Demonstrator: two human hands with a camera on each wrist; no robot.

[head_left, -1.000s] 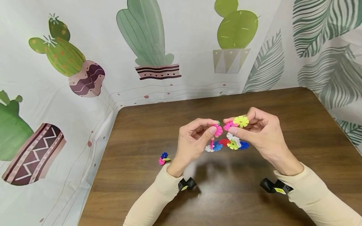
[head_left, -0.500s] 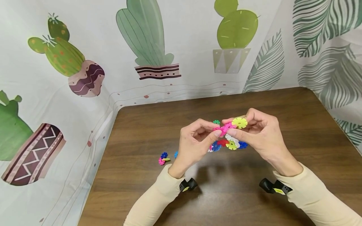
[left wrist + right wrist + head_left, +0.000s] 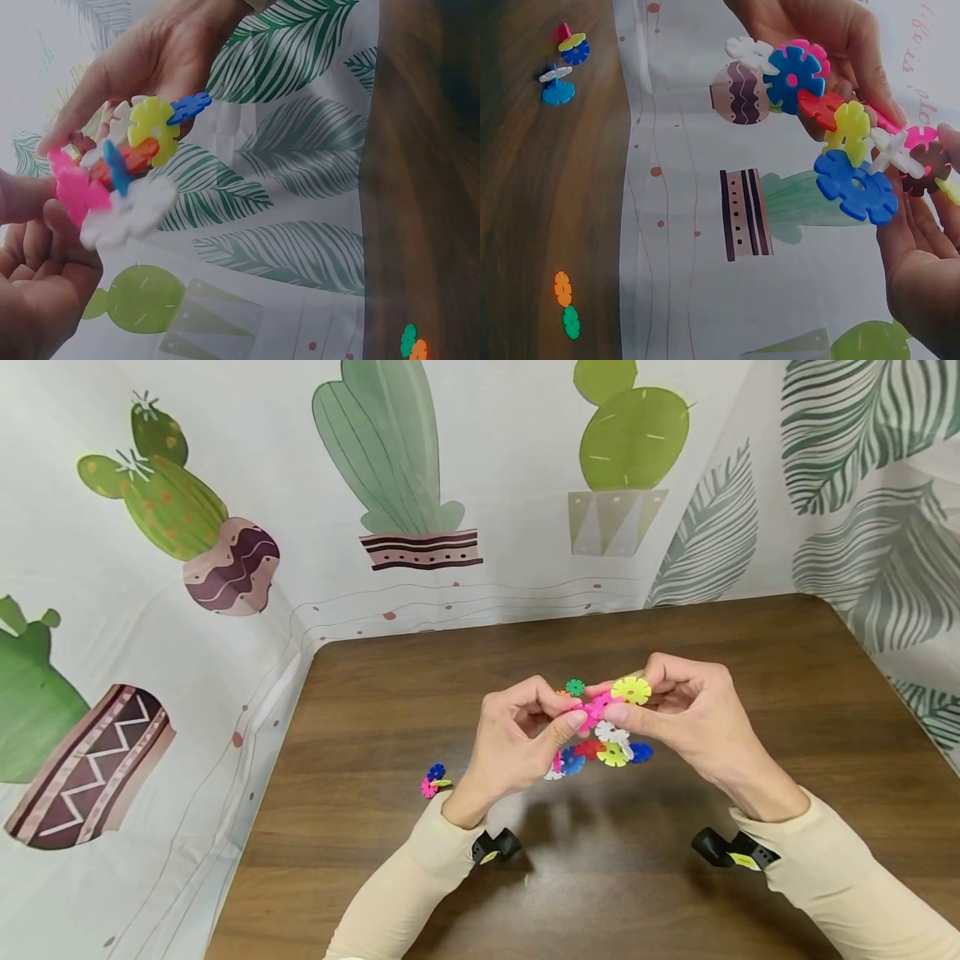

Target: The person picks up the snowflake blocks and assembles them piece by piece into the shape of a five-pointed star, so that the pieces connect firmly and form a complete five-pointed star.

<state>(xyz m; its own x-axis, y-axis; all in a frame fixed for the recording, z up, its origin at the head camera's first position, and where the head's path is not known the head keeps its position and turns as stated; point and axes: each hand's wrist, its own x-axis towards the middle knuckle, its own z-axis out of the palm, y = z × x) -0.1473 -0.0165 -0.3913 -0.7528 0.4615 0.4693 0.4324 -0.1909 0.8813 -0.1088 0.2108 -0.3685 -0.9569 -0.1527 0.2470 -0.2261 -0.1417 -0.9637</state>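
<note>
1. Chain of notched snowflake discs: held above the wood-grain table, between your hands. Probably light, stiff, slick plastic; slots may twist loose.
2. Left hand: your thumb and forefinger pinch a pink disc.
3. Right hand: yours, pinching a second pink disc, near the yellow disc.
4. Suggested hold: flat faces, close to the slots.

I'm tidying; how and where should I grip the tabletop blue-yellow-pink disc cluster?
I'd probably pinch the yellow disc across its faces, from above: in the head view it looks nearly edge-on, while the blue disc and pink disc show their faces.
</note>
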